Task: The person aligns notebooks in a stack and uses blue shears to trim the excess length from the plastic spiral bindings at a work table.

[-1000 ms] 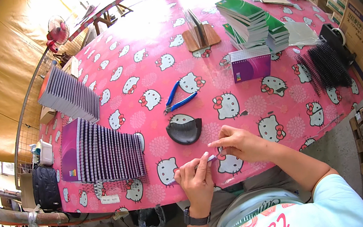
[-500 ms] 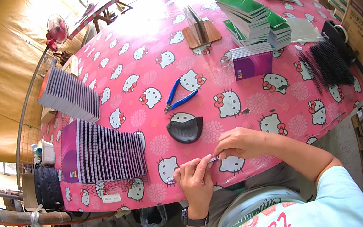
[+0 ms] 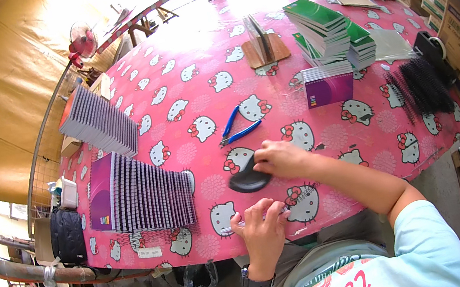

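Near the table's front edge, my left hand [image 3: 262,228] has its fingers bent over a thin pale strip [image 3: 240,223], mostly hidden beneath them. A dark spiral coil [image 3: 310,192] seems to lie just right of these fingers. My right hand [image 3: 282,157] is closed on the right end of a black half-round piece [image 3: 249,179] with a ribbed face, slightly blurred. Beyond it lie blue-handled cutting pliers [image 3: 240,130], their handles spread apart.
Purple-covered spiral notebooks [image 3: 146,192] stand in a row at left, with another stack [image 3: 100,120] behind. Green notebooks [image 3: 320,26], a purple notebook [image 3: 329,86] and black spiral coils [image 3: 420,88] sit at right. A wooden stand [image 3: 266,51] is farther back.
My right hand has left the thin strip at my left hand and moved up and left onto the black half-round piece, which has shifted. My left hand stays near the table edge.
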A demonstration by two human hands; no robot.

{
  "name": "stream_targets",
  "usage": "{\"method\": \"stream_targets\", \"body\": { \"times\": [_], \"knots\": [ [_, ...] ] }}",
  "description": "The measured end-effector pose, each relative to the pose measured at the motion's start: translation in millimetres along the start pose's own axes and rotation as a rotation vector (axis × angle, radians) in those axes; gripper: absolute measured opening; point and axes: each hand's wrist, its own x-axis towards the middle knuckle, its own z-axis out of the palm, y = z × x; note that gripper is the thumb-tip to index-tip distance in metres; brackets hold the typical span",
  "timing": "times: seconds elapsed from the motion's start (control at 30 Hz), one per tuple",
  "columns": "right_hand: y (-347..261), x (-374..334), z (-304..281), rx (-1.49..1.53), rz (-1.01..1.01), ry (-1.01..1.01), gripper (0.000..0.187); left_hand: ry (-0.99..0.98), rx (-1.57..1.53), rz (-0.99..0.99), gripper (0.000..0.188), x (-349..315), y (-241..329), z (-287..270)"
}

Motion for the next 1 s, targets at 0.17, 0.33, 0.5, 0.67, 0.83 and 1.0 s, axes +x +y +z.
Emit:
{"method": "stream_targets", "body": {
  "times": [0.17,0.33,0.5,0.67,0.83,1.0],
  "knots": [
    [2,-10,-36,-0.294,0.043,-0.056,0.054,0.032,-0.077,-0.054,0.019,3,4,-3],
    [17,-25,-14,-0.257,-0.193,0.018,0.063,-0.075,-0.004,0.008,0.037,-2,-12,-4],
    [17,-43,-45,0.401,-0.152,-0.168,0.038,0.036,0.032,-0.032,0.025,-5,-32,-7],
    [19,-67,-32,0.903,0.080,-0.332,0.042,0.021,-0.030,-0.017,0.023,-4,-34,-5],
    [9,-61,-37,0.969,-0.188,-0.333,0.048,0.020,-0.041,0.000,0.023,-4,-37,-6],
    [10,-57,-34,0.940,-0.129,-0.279,0.043,0.006,-0.030,0.031,0.037,-8,-42,-5]
  ]
}}
